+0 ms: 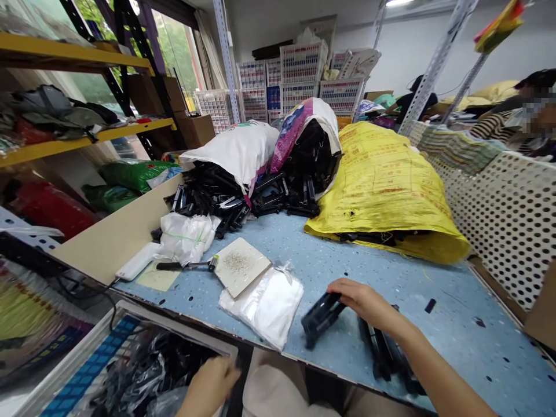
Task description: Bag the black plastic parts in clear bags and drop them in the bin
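My right hand (362,301) rests on the blue speckled table (347,260), fingers curled over the end of a black plastic part (320,315). More black parts (388,353) lie under my forearm. My left hand (209,385) is low at the table's front edge, over a crate (104,365) of black parts in plastic wrap; its fingers are blurred and partly hidden. A stack of clear plastic bags (264,304) lies just left of the black part.
A tile with small screws (241,265), a screwdriver (185,266), a white bundle (187,234) and a white device (136,262) lie at the left. Sacks spill black parts (243,200); a yellow sack (386,185) is behind. A perforated white divider (508,214) and another person (525,116) are at right.
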### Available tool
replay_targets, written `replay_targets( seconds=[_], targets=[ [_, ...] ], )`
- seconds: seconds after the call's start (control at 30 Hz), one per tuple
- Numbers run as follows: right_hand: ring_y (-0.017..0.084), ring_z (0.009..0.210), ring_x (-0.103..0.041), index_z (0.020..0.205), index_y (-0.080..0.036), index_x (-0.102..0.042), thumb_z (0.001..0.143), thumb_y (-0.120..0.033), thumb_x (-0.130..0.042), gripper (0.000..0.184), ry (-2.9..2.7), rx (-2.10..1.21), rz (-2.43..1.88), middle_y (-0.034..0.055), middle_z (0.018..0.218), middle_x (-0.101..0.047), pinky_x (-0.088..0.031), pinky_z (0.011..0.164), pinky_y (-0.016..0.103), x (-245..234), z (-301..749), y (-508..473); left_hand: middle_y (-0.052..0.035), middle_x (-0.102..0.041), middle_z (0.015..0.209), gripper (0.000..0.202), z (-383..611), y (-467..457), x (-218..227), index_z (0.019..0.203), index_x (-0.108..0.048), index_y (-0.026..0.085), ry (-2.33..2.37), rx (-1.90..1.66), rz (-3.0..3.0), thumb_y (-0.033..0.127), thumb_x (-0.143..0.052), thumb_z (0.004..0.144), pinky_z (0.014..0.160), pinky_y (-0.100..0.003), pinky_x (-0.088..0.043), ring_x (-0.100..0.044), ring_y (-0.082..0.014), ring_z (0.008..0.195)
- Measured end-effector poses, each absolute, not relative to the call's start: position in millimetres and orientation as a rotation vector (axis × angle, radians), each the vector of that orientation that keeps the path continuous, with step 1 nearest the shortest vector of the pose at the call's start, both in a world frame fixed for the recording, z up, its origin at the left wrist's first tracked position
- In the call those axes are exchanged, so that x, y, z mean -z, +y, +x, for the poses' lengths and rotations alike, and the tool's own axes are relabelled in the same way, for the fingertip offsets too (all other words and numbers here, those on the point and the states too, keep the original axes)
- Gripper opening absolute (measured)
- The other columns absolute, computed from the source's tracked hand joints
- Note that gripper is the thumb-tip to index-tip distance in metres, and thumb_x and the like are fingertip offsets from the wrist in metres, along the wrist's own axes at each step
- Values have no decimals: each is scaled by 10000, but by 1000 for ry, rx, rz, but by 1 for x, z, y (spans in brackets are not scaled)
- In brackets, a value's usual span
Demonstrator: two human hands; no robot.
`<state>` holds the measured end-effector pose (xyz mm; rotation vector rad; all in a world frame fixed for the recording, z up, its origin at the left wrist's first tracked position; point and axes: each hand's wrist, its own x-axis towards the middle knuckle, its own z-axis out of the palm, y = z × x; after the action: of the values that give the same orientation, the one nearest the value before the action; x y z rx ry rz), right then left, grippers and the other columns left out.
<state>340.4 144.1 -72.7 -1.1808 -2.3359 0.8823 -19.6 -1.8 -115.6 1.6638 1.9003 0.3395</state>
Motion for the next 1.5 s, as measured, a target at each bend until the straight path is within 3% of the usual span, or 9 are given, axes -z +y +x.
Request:
replay_targets(
  seconds=[0.1, 0.17, 0.23, 0.33, 0.6, 0.77, 1.03, 1.3, 1.5],
  targets=[
    [237, 970, -624, 1063, -239, -675, 804, -349, -588, 294, -1833, -1108, -1295, 63, 1057, -687, -477, 865, 342, 85, 330, 135, -33, -626, 673, 309, 30, 45, 101, 663, -615, 186, 1731, -538, 1871, 323, -448, 883, 632, -262, -416, -588, -181, 684],
    [242, 913, -635, 1065, -226, -677, 755, -436, -657, 375, -1474, -1294, -1293, 63, 1026, -698, -496, 814, 350, 97, 319, 123, -86, -649, 896, 166, 60, 73, 100, 812, -652, 171, 1709, -669, 1958, 274, -524, 833, 765, -309, -426, -581, -230, 892],
    [230, 842, -645, 1080, -209, -673, 716, -483, -701, 456, -1168, -1453, -1237, 69, 989, -705, -509, 753, 343, 107, 311, 111, -93, -629, 934, 90, 77, 95, 105, 775, -650, 164, 1708, -695, 1918, 182, -561, 778, 795, -322, -416, -561, -236, 939],
    [213, 793, -647, 1055, -198, -684, 674, -467, -760, 473, -872, -1580, -1151, 71, 936, -705, -517, 711, 329, 113, 305, 94, -32, -594, 762, 127, 73, 114, 116, 598, -577, 167, 1697, -678, 1784, 120, -586, 716, 688, -265, -404, -562, -169, 763],
    [161, 747, -641, 889, -188, -717, 663, -324, -804, 278, -575, -1798, -925, 34, 828, -702, -528, 768, 334, 97, 270, 91, 31, -506, 538, 257, 43, 129, 124, 543, -541, 166, 1546, -761, 1498, 336, -565, 734, 542, -228, -358, -486, -123, 562],
    [147, 727, -642, 811, -170, -710, 612, -218, -831, 238, -512, -1858, -746, 24, 784, -707, -479, 909, 407, 94, 233, 109, 42, -531, 562, 77, 45, 127, 126, 625, -545, 174, 1536, -865, 1356, 229, -598, 629, 534, -223, -361, -485, -113, 540],
    [159, 756, -633, 808, -177, -703, 646, -226, -804, 197, -451, -1863, -688, 29, 819, -712, -470, 923, 458, 99, 227, 121, 64, -492, 501, 181, 49, 122, 125, 696, -465, 192, 1399, -910, 1250, 265, -621, 643, 474, -209, -355, -451, -95, 445],
    [149, 722, -621, 855, -176, -706, 634, -233, -807, 250, -482, -1851, -773, 27, 776, -694, -530, 756, 345, 107, 215, 120, 27, -535, 622, 97, 48, 120, 116, 738, -526, 184, 1428, -911, 1366, 115, -541, 671, 609, -252, -435, -546, -135, 599],
    [128, 678, -623, 858, -168, -714, 584, -244, -839, 311, -428, -1810, -843, 23, 753, -698, -523, 738, 291, 122, 208, 124, -162, -610, 1052, 312, 48, 108, 88, 781, -667, 116, 1705, -482, 2123, -19, -388, 739, 897, -432, -433, -573, -273, 994]
  ],
)
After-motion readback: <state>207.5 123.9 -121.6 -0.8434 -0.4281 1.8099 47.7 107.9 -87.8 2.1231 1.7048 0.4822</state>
